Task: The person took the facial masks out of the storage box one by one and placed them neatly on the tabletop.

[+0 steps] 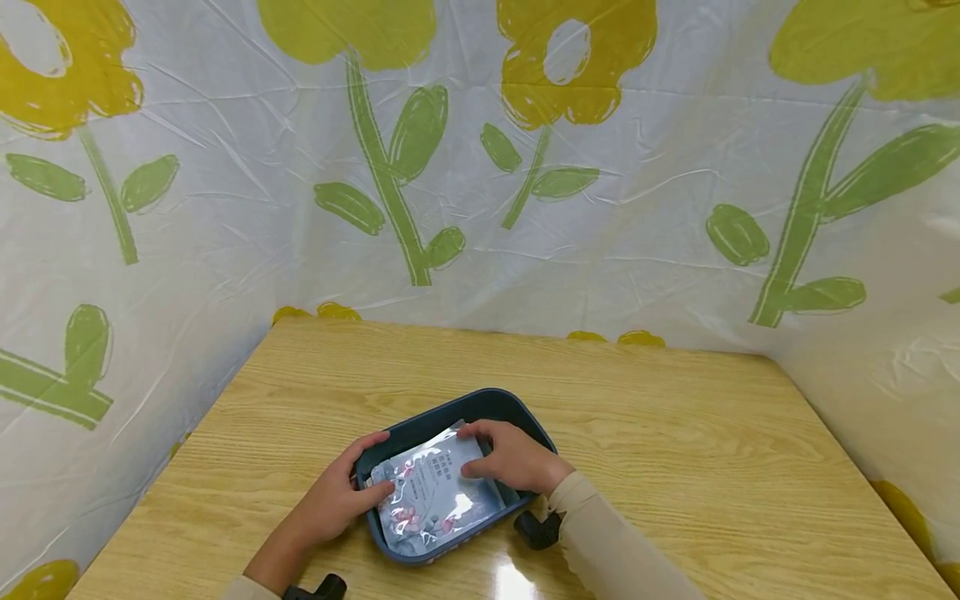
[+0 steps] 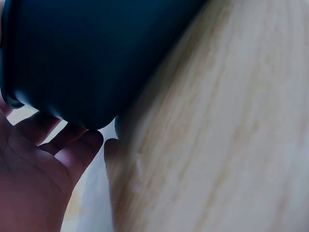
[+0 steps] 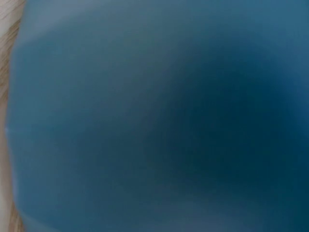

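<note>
A dark blue rectangular bin (image 1: 491, 402) sits at an angle near the table's front edge. Inside lies a shiny pale packet (image 1: 431, 492) printed with pink flowers and small text, its face up. My left hand (image 1: 337, 498) grips the bin's left end, thumb reaching over the rim onto the packet. In the left wrist view, the fingers (image 2: 79, 152) of that hand touch the bin's outer wall (image 2: 91, 58). My right hand (image 1: 517, 457) reaches over the bin's right side and holds the packet by its upper right part. What lies beneath the packet is hidden.
The bin stands on a wood-grain table (image 1: 660, 433). A white cloth (image 1: 600, 275) with yellow flowers and green leaves hangs behind and at both sides. Black wrist devices (image 1: 538, 529) sit on both wrists. The right wrist view is mostly a blurred blue surface (image 3: 145, 116).
</note>
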A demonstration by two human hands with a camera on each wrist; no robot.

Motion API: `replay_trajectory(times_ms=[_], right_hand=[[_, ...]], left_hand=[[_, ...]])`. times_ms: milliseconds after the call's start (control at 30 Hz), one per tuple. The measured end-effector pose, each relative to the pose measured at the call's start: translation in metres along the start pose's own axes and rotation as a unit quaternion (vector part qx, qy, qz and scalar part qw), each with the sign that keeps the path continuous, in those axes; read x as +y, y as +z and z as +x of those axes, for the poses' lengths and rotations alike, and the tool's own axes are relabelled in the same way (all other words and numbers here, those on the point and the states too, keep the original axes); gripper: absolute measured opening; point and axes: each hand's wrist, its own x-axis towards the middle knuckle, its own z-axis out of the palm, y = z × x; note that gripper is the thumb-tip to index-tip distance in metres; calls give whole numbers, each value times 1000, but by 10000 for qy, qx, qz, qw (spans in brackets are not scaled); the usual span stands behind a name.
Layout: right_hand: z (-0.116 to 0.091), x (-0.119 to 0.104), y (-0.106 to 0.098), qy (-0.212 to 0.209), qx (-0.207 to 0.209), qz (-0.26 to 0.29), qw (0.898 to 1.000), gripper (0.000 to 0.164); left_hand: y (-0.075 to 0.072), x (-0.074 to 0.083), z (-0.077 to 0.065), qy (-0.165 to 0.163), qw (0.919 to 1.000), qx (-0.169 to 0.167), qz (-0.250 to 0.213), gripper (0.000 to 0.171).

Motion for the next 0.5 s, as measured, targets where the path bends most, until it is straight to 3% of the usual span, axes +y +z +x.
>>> replay_trajectory(times_ms=[267, 500], right_hand=[[-1, -1, 0, 71, -164, -165, 9997, 34], [0, -2, 6, 195, -10, -518, 9985, 34]], left_hand=[[1, 2, 0, -104, 9999, 104, 34, 69], [1, 0, -1, -53, 10000, 73, -2, 67]])
